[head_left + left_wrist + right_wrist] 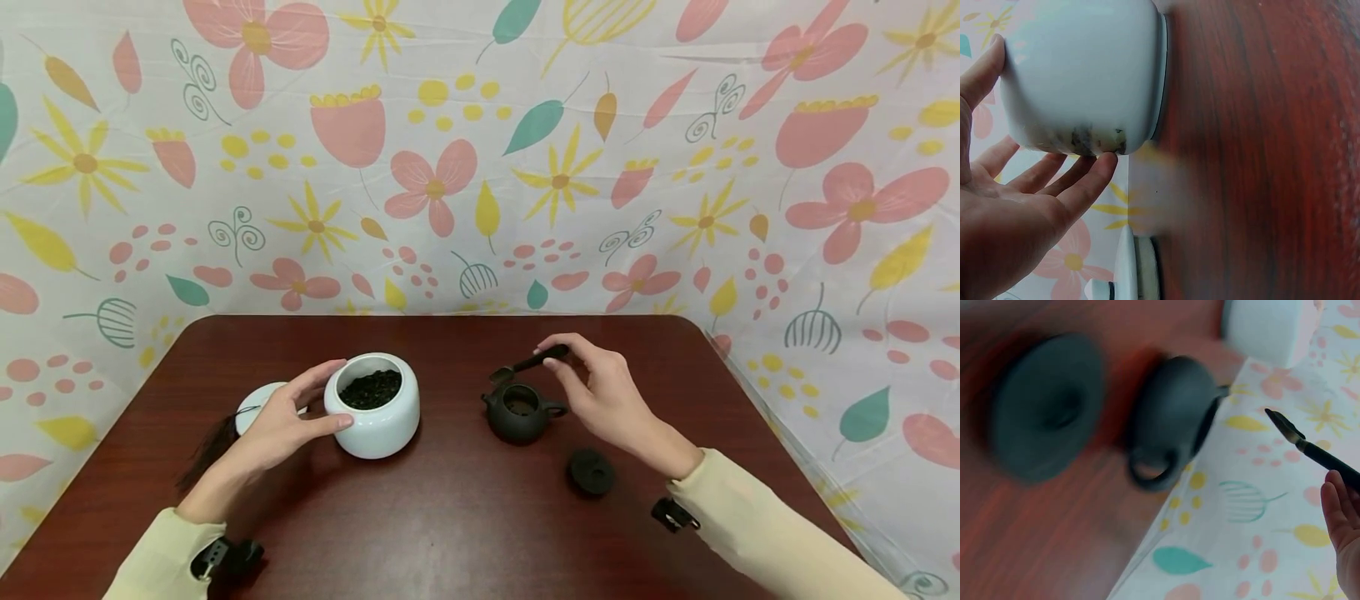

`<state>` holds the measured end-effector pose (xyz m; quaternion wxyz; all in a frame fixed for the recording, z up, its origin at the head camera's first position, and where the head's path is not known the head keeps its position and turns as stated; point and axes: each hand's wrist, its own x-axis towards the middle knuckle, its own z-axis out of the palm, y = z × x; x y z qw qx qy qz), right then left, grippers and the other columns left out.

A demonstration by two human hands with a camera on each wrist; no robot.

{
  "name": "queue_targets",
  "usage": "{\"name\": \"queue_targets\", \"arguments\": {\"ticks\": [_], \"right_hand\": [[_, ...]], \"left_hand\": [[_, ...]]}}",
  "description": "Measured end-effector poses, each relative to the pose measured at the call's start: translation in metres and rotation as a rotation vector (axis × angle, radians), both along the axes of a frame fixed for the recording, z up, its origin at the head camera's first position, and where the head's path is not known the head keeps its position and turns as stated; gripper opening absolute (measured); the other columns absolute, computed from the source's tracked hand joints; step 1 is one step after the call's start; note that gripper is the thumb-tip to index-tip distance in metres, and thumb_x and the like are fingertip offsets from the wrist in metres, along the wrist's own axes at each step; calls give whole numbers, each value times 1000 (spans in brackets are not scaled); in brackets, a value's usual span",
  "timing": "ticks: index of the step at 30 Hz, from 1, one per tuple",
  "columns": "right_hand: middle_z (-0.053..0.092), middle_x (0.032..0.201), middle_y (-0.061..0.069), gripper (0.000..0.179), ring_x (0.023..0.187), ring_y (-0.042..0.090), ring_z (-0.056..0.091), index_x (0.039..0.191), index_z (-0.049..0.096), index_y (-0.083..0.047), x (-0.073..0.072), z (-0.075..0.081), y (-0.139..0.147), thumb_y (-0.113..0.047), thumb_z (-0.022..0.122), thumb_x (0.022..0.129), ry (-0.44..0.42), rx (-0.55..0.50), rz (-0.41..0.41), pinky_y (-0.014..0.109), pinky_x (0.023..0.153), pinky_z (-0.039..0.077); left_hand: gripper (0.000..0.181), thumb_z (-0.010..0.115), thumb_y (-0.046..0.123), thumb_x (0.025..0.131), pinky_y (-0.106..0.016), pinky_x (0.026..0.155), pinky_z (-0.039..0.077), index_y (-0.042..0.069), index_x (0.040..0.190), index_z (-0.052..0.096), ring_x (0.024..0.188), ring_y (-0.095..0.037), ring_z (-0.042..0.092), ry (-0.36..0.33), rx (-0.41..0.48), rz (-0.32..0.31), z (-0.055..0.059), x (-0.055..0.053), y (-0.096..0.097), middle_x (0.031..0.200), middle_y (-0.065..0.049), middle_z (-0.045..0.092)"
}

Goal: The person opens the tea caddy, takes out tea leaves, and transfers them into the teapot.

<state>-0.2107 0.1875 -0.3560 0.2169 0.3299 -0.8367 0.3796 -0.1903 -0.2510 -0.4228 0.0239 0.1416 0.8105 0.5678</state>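
My left hand (279,427) holds the side of a round white jar (381,435), thumb and fingers spread around its wall. Dark loose tea leaves (371,389) fill much of the jar. Between thumb and fingers, my right hand (611,396) pinches the black handle of a small tea scoop (528,362). The scoop's head, small and dark in the right wrist view, is over the rim of a little dark teapot (516,423). That teapot stands uncovered, its handle toward my right hand, with some brownish content inside.
Right in front of the teapot lies its round dark lid (590,472). Behind my left hand is the jar's white lid (257,402) with a dark tassel (212,448). Everything stands on a reddish-brown table (457,517), with a flower-patterned cloth (442,108) hanging behind it.
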Motion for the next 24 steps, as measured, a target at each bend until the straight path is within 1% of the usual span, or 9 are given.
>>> {"name": "queue_targets", "arguments": {"ticks": [3, 5, 8, 11, 15, 17, 19, 21, 24], "right_hand": [[74, 107, -3, 25, 64, 12, 53, 121, 70, -12, -1, 6, -14, 3, 70, 100, -8, -61, 52, 28, 58, 43], [74, 109, -1, 25, 72, 14, 58, 121, 70, -11, -2, 9, -24, 3, 69, 100, -6, -78, 88, 29, 61, 46], [74, 110, 0, 23, 76, 13, 61, 121, 69, -9, -3, 13, -40, 1, 69, 101, -4, -82, 141, 30, 61, 46], [74, 110, 2, 22, 82, 12, 67, 121, 69, -7, -4, 15, -56, 2, 68, 101, -12, -107, 195, 30, 65, 52], [74, 110, 7, 21, 92, 17, 73, 121, 68, -3, -8, 15, -76, 6, 66, 101, -17, -168, 260, 35, 77, 60], [74, 108, 8, 20, 93, 19, 73, 120, 68, -1, -10, 15, -86, 6, 66, 101, -15, -192, 283, 36, 79, 61], [73, 108, 8, 20, 94, 20, 73, 120, 68, -1, -11, 14, -95, 6, 66, 101, -17, -203, 301, 36, 81, 61], [73, 108, 7, 19, 95, 18, 73, 120, 68, -2, -12, 14, -103, 5, 66, 102, -23, -205, 312, 34, 83, 60], [73, 108, 4, 20, 95, 15, 72, 121, 67, -4, -14, 12, -114, 2, 67, 102, -32, -175, 307, 31, 84, 58]], "left_hand": [[78, 84, 17, 94, -26, 102, 47, 12, 161, 44, 145, -35, 45, 0, -6, 1, 0, 0, 0, 160, -12, 46], [78, 84, 17, 94, -28, 103, 47, 13, 161, 44, 144, -35, 45, 1, -10, 2, 0, 1, 0, 160, -12, 47], [78, 84, 17, 94, -27, 103, 46, 13, 161, 44, 144, -35, 46, 2, -8, 2, 1, 1, 0, 159, -12, 47], [78, 84, 17, 93, -25, 102, 47, 14, 161, 45, 144, -35, 46, 2, -5, 2, 0, 1, 0, 159, -12, 48], [78, 84, 17, 93, -32, 104, 48, 14, 160, 45, 143, -35, 46, 1, -4, 1, 0, 0, 0, 158, -12, 49], [78, 84, 17, 93, -37, 105, 48, 14, 160, 45, 143, -36, 46, 0, -6, 1, 0, 0, 0, 157, -13, 49], [78, 84, 17, 93, -38, 105, 48, 14, 161, 45, 143, -36, 46, 0, -9, 1, 1, 1, -1, 157, -13, 49], [78, 84, 17, 93, -35, 104, 49, 14, 160, 45, 143, -37, 46, -1, -7, 0, 0, 0, -1, 157, -13, 49], [78, 84, 16, 93, -27, 101, 49, 14, 160, 45, 143, -37, 47, 1, 1, -3, 0, -1, -1, 157, -13, 49]]}}
